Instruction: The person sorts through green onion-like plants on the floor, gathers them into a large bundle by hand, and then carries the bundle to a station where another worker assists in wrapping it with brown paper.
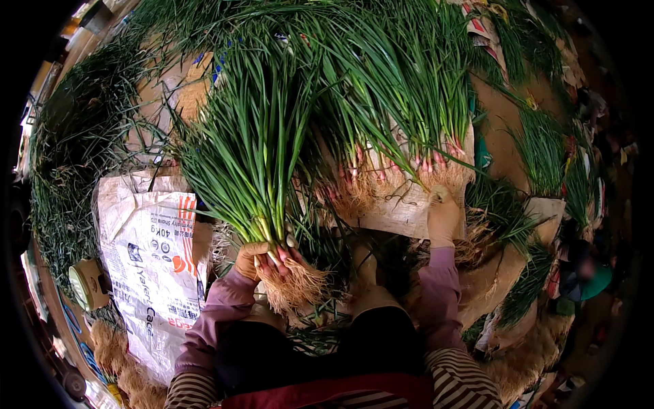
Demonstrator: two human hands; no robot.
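My left hand (pixel 253 260) is closed around the lower stems of a thick bunch of spring onions (pixel 269 163). Its long green leaves fan upward and away from me, while the pinkish bulbs and the tangled pale roots (pixel 296 281) hang below my fingers. Off to the right, my right hand (pixel 441 211) reaches to the root end of more spring onions (pixel 409 88), spread over a pale woven sack (pixel 398 211). Its fingers are pinched together at the end of a single spring onion stalk (pixel 413 174) lying slantwise across the sack.
A white printed woven sack (pixel 146 273) lies at my left, beside a pale round-topped container (pixel 87 285). Loose green leaves (pixel 75 150) are heaped along the far left. More bundles (pixel 541 150) lie at the right. A person in green (pixel 596 281) is near the right edge.
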